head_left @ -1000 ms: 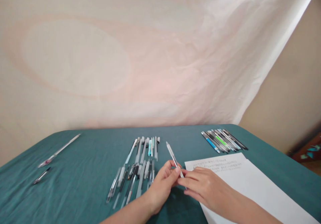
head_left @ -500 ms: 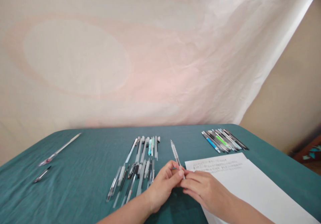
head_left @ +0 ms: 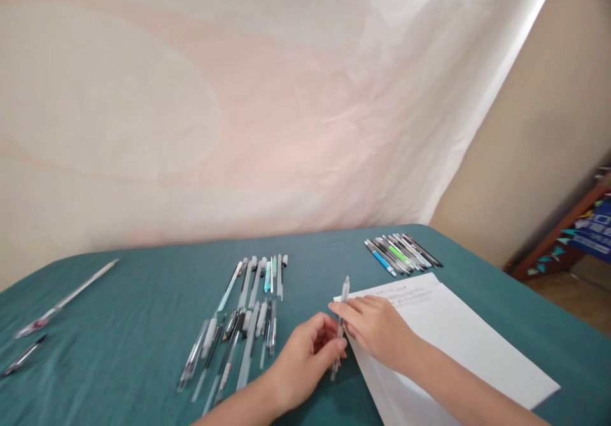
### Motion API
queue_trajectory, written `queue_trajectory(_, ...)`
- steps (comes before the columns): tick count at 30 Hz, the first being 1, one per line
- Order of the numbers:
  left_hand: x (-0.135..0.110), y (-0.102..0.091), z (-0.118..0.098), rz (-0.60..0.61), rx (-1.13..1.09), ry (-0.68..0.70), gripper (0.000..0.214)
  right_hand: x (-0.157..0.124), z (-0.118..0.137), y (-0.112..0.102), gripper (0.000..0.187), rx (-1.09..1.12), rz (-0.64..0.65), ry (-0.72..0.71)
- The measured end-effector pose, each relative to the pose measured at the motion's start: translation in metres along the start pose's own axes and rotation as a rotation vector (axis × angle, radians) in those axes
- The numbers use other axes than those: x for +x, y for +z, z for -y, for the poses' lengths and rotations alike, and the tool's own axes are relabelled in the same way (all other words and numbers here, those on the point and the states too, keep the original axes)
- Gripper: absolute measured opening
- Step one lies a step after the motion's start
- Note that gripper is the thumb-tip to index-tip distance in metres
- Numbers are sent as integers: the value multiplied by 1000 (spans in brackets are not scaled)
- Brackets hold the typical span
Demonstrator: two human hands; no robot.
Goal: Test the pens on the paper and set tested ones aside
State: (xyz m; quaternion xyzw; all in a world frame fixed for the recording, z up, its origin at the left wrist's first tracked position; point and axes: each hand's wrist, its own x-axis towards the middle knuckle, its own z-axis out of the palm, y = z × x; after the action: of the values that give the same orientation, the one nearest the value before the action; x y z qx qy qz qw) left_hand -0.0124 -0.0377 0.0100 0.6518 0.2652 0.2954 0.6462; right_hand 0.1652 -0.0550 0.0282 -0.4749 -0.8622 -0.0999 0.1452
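A slim clear pen (head_left: 342, 311) stands almost upright between my two hands over the teal tablecloth (head_left: 143, 324). My right hand (head_left: 377, 327) pinches its middle with fingers closed. My left hand (head_left: 305, 362) curls loosely beside the pen's lower end, thumb and fingertips near it; I cannot tell whether it grips. A white sheet of paper (head_left: 453, 343) with a few handwritten lines at its top lies under my right forearm.
A spread of several pens (head_left: 238, 324) lies left of my hands. A tidy row of several pens (head_left: 401, 253) sits at the far right of the table. Two loose pens (head_left: 62, 300) lie at the far left. A cream cloth backdrop hangs behind.
The pen has swung from leaning left to nearly upright. My right hand moved up onto its shaft and my left hand slipped down to its lower end. The view shifted right.
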Motion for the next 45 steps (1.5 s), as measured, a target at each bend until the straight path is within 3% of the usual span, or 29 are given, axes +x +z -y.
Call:
queue_trajectory(5, -6, 2, -14, 11, 325, 132, 31, -4, -26, -6, 32, 235, -116, 156)
queue_trajectory(11, -11, 1, -12, 163, 715, 240, 38, -33, -95, -4, 39, 704, -269, 646)
queue_trajectory(15, -12, 0, -12, 274, 828, 243, 44, -73, -139, 3, 41, 730, -367, 888)
queue_trajectory(18, -11, 0, -15, 311, 854, 239, 45, -102, -159, 7, 33, 665, -357, 996)
queue_trajectory(25, -10, 2, -16, 329, 903, 216, 43, -132, -166, 16, 24, 667, -399, 1014)
queue_trajectory(30, -9, 5, -12, 275, 918, 242, 41, -138, -168, 20, 24, 533, -377, 1023)
queue_trajectory(45, -8, 6, -11, 305, 998, 228, 42, -139, -172, 21, 24, 332, -270, 984)
